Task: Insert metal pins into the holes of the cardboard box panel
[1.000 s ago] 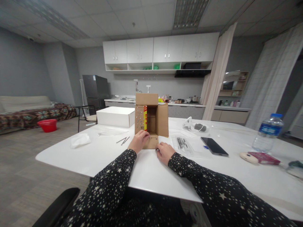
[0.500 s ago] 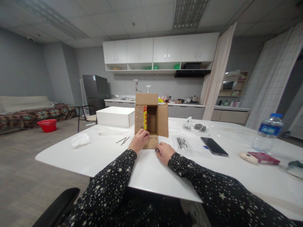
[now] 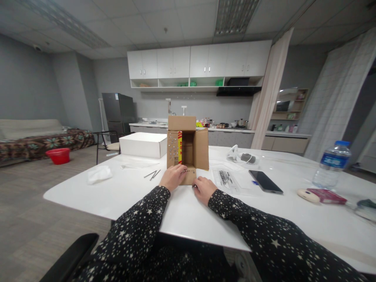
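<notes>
The person is working at the brown cardboard box (image 3: 188, 147) that lies on its side on the white surface (image 3: 182, 211), its open mouth facing them; the left hand (image 3: 173, 177) presses flat, fingers spread, on the lower flap (image 3: 189, 176) with its rows of small holes, closing on nothing. The right hand (image 3: 204, 189), just right of it at the flap's near edge, is curled; whether its grip pinches anything cannot be told. The next move likely calls for keeping that flap pinned while fine fingertip work continues at its edge.
</notes>
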Demonstrator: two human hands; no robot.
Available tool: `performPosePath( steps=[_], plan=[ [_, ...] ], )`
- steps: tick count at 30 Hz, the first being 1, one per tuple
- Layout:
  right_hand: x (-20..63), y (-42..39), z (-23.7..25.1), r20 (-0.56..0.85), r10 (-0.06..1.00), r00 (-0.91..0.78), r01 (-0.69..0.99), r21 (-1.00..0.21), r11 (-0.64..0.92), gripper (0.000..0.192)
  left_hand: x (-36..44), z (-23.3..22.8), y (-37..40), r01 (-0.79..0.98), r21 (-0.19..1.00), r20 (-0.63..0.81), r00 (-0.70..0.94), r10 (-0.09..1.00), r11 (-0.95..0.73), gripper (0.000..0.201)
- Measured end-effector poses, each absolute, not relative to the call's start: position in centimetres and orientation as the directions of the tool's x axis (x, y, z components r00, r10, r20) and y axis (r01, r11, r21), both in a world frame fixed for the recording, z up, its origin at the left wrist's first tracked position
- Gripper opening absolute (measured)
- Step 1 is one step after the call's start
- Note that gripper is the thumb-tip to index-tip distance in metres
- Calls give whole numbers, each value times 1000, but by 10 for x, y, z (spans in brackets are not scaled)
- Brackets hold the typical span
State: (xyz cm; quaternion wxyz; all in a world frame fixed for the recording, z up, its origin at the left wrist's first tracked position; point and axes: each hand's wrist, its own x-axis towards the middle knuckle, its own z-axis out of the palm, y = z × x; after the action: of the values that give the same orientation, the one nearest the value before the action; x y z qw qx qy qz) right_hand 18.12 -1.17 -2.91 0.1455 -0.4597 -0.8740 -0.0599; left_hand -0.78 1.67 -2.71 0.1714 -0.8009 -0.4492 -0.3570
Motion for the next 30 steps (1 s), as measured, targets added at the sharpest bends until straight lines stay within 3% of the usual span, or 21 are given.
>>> performPosePath(
  steps=[15,30],
  plan=[
    [181,-10,-30,311,783,-539,819,-25,574,21,-2,-22,3,876,-76,602,421,678,-477,16],
    [178,-8,-28,272,813,-514,831,-77,551,23,8,-22,-11,779,-33,450,571,686,-627,17]
  ],
)
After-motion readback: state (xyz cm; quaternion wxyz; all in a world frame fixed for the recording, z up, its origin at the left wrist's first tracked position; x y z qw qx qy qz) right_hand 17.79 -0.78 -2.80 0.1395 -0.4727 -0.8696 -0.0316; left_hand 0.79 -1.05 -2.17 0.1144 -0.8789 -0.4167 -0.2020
